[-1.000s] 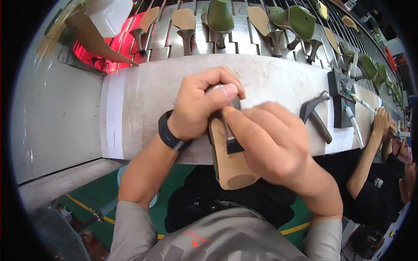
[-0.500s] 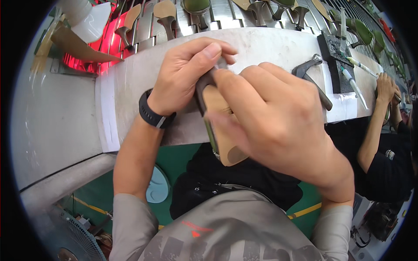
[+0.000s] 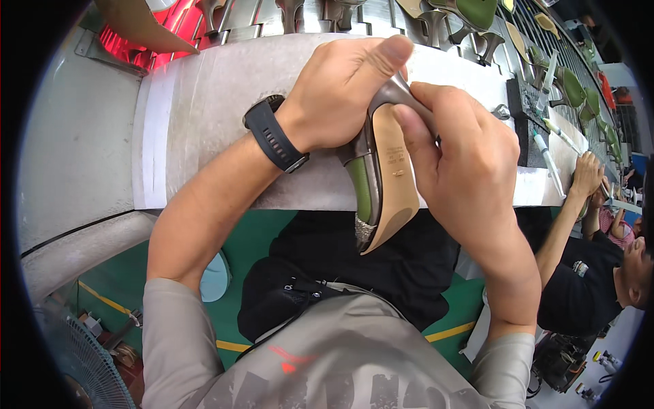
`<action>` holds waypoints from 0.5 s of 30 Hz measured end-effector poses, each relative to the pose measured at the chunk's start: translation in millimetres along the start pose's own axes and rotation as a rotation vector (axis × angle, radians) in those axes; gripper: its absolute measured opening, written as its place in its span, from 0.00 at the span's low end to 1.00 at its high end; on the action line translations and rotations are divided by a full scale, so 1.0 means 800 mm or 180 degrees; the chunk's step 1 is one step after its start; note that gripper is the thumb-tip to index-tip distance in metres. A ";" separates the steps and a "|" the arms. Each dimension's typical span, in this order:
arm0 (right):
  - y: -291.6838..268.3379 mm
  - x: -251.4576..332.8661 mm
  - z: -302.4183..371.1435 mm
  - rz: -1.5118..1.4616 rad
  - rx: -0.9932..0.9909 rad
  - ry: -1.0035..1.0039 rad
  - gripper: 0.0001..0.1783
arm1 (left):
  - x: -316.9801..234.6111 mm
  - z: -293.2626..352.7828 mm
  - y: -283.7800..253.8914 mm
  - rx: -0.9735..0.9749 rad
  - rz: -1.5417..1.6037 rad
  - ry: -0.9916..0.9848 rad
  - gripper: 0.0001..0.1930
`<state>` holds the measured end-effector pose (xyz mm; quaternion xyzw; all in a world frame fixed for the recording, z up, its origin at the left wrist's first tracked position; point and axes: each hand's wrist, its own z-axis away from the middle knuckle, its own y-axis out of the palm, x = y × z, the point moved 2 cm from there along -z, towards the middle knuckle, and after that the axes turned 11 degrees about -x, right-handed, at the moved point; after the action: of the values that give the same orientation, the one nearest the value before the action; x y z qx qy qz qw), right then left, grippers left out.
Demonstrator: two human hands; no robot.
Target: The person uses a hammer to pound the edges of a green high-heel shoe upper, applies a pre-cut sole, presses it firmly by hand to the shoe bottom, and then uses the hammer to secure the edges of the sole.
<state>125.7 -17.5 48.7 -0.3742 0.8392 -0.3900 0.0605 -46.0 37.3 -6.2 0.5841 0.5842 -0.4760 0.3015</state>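
Above the near edge of the workbench I hold a green high-heeled shoe, toe pointing down toward me. Its tan sole faces up, and a glittery band crosses the dark pointed toe. My left hand wraps round the back part of the shoe, its thumb by the grey heel. On the other side, my right hand grips the heel area, thumb against the sole's edge and fingers curled. The fingers of both hands partly hide the heel. A dark watch sits on my left wrist.
A hammer's head shows beyond my right hand. Syringes lean by a black foam block at right. More shoes stand on the slatted conveyor behind. A co-worker sits at right; a fan stands lower left.
The shoe has turned, so more of its sole and its green side show. My right hand has moved off the sole's middle to the heel area. The view has shifted somewhat.
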 end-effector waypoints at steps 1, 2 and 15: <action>0.002 -0.003 0.000 -0.0002 0.0017 -0.0014 0.14 | 0.000 0.000 0.001 -0.0008 -0.0086 -0.0171 0.34; 0.004 -0.007 0.000 -0.0201 -0.0074 -0.0031 0.14 | 0.001 0.000 0.002 -0.0013 -0.0170 -0.0343 0.31; 0.008 -0.029 0.009 -0.2319 0.2088 0.2728 0.27 | 0.021 0.010 0.010 -0.0441 0.0659 0.0346 0.29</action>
<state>141.1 -3.5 34.7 -0.4081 0.4458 -0.7362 -0.3046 -42.0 35.4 -26.3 0.6440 0.5678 -0.3685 0.3565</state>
